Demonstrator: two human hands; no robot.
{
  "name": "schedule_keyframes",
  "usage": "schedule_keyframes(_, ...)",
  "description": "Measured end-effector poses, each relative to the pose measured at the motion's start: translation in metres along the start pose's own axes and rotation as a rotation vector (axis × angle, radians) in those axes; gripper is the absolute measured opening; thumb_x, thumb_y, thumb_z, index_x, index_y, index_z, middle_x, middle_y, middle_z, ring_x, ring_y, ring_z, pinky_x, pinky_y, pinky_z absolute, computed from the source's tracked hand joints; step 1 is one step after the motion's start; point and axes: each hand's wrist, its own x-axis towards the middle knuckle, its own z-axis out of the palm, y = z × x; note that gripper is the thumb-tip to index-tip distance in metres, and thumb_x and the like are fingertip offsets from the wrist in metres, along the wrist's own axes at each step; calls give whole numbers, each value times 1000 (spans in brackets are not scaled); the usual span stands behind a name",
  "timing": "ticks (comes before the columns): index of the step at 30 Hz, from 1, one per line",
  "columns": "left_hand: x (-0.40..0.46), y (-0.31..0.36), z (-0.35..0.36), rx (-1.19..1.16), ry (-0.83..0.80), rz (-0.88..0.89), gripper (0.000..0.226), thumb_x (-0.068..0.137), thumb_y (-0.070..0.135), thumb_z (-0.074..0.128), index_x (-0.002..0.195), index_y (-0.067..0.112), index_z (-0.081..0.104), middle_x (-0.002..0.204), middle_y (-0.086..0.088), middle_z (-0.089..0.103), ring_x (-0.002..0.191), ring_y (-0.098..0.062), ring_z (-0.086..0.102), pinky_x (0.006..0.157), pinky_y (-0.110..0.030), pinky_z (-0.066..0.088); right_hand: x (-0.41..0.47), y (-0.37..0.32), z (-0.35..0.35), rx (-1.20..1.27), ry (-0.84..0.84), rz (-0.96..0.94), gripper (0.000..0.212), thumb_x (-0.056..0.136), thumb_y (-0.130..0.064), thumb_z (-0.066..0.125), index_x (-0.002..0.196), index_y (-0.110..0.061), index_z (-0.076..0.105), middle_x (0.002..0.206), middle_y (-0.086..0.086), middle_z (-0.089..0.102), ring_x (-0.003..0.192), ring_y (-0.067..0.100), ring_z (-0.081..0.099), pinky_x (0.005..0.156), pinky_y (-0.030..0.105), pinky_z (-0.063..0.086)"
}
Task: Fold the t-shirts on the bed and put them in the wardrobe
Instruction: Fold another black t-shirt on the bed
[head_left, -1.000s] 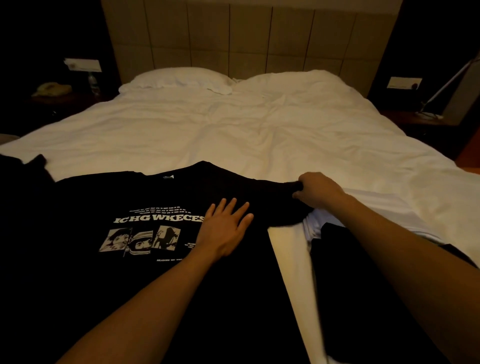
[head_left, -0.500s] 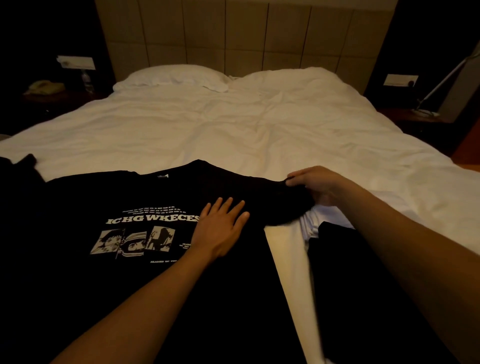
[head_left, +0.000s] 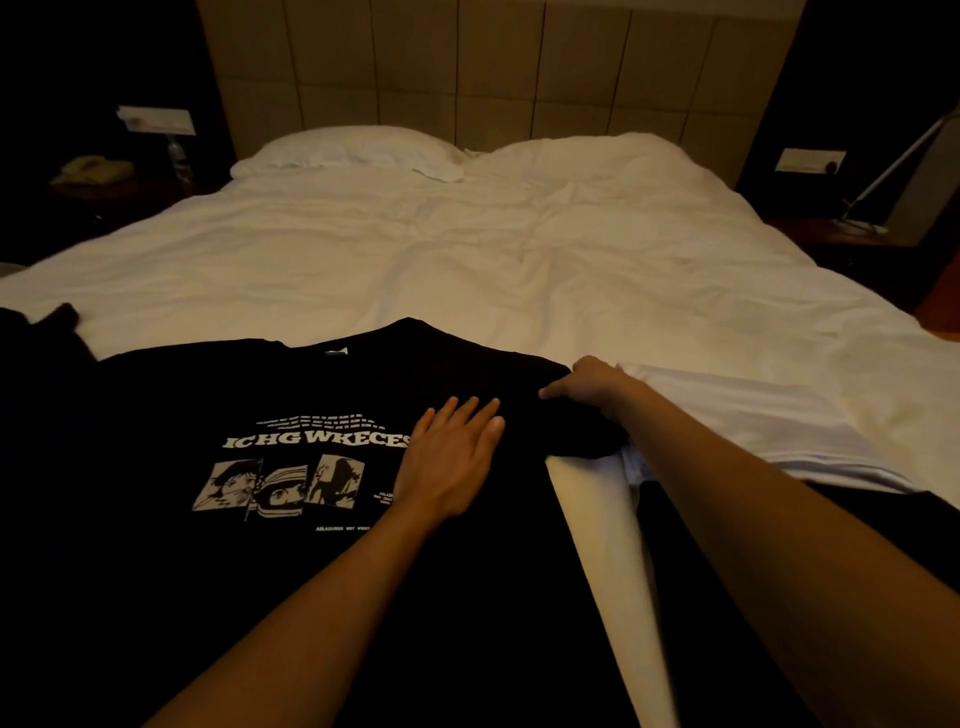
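so the black printed t-shirt (head_left: 322, 519) lies spread face-up on the white bed (head_left: 467, 260), left hand (head_left: 449, 462) flat on its chest, right hand (head_left: 587, 387) pinching the sleeve, and being limp, light cloth it's probably best folded from seams and edges.

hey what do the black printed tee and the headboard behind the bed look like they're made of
Black printed t-shirt: soft matte knit, probably cotton; it lies limp and bunches where the right hand grips its sleeve. Headboard: beige panels divided by seams, likely padded fabric or leatherette; the dim light leaves that open.
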Motion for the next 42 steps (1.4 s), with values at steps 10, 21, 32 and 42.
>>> schedule_keyframes(10,1,-3,5,-19,3,13,53,103,53,7,152,40,20,162,7,18,150,-12,6,119,-33,-3,6,-17,-46,395,-244,75,35,90,-21,67,117,0,63,105,15,72,93,26,70,77,33,57)
schedule_keyframes(21,-2,0,4,7,8,5,53,103,52,8,152,39,22,162,7,18,150,-11,6,119,-31,-3,-16,-18,-94,-39,-415,31,30,85,-16,71,107,4,67,86,17,74,68,24,73,55,29,57)
schedule_keyframes(32,-1,2,6,157,-53,5,60,96,62,1,152,45,14,164,4,7,151,-20,-4,119,-39,-8,-8,-7,-100,530,-57,117,22,90,-17,68,76,-10,52,58,1,53,40,8,50,40,16,40)
schedule_keyframes(42,2,-5,-5,-445,-16,-100,49,104,52,22,150,39,32,158,6,31,148,-16,20,122,-41,12,-46,-104,-34,660,-201,22,34,97,-18,57,66,-11,44,34,-1,44,25,9,43,32,15,38)
